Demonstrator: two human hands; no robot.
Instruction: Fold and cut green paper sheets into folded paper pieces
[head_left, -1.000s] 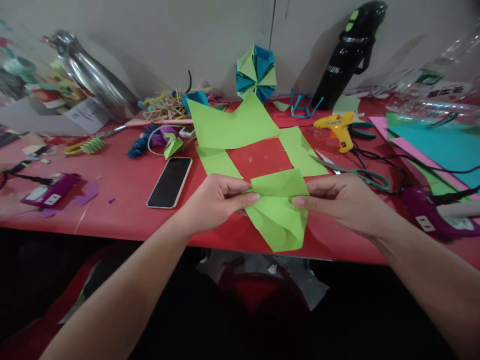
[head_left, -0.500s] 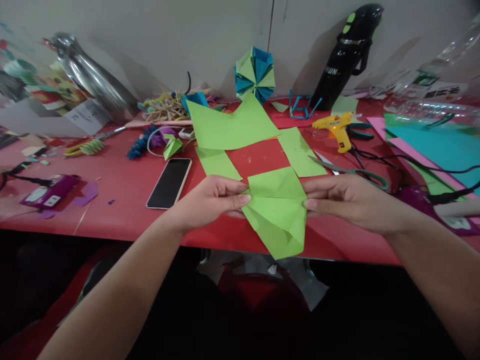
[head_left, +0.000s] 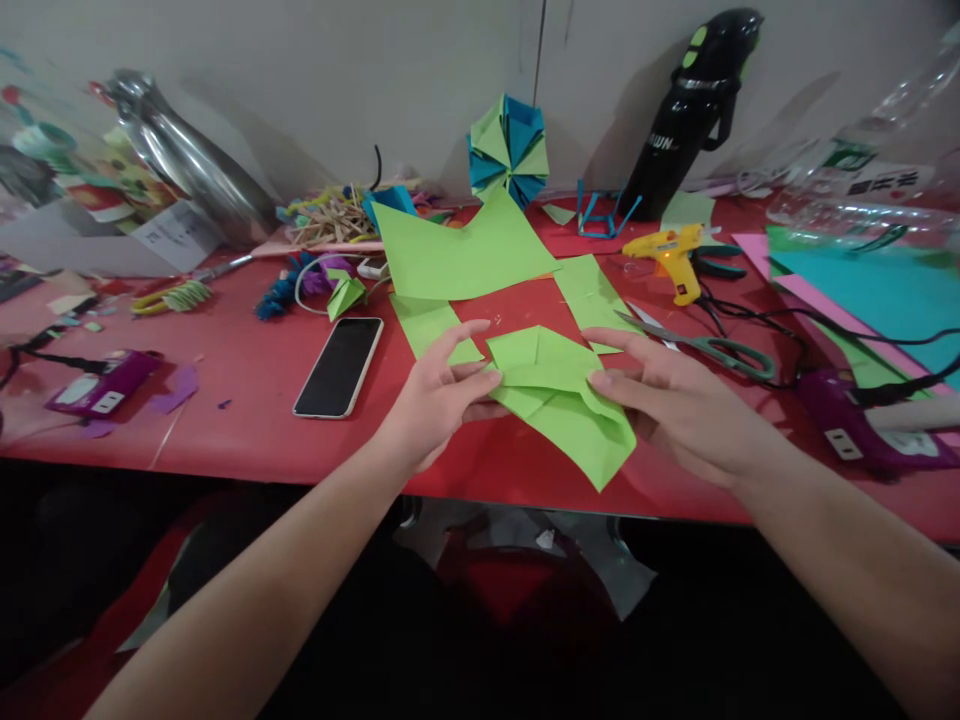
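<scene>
Between my hands is a creased sheet of light green paper (head_left: 551,385), partly folded, its lower right corner hanging towards the table edge. My left hand (head_left: 450,390) pinches its left side between thumb and fingers, with the index finger raised. On the other side my right hand (head_left: 652,390) grips the right edge, thumb on top and the other fingers partly hidden behind. Just beyond lie more green paper pieces: a large one (head_left: 465,255), a smaller one (head_left: 424,320) on the left and another (head_left: 589,290) on the right.
A phone (head_left: 340,367) lies left of my hands. To the right are scissors (head_left: 720,350), a yellow glue gun (head_left: 667,260) and dark cables. A blue-and-green folded paper ball (head_left: 510,150), a black bottle (head_left: 679,130) and a steel flask (head_left: 191,150) stand along the wall.
The green paper has shifted and bent, its hanging corner now further right and its top edge peaked. Both index fingers have lifted, and my left hand is turned more upright.
</scene>
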